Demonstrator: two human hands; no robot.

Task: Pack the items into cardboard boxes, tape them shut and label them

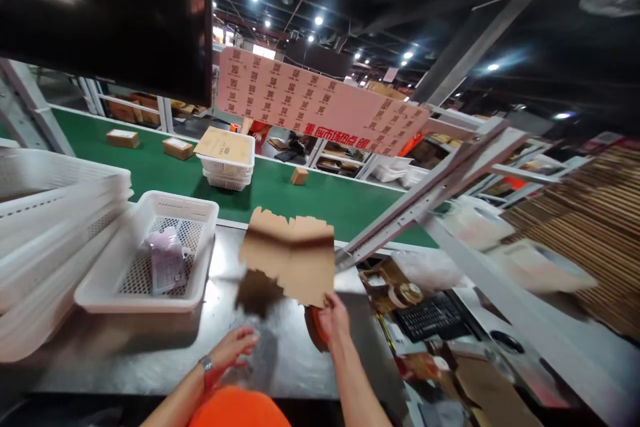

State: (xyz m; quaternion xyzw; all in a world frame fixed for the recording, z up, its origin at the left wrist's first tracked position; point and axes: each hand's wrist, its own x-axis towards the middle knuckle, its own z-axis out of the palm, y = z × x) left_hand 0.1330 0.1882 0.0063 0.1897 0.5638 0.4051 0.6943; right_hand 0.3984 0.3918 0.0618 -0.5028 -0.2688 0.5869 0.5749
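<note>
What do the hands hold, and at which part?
The right hand holds the cardboard sheet by its lower edge, near the right corner. The left hand holds nothing.

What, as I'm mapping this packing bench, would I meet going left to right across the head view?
Stacked white baskets, white basket holding a pink packet, flat cardboard blank, black keyboard, stacked brown cardboard.

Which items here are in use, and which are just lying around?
In use: right hand, the flat carton blank it holds, left hand over the steel table.
Lying about: white basket with pink packet, keyboard, boxes on green conveyor.
</note>
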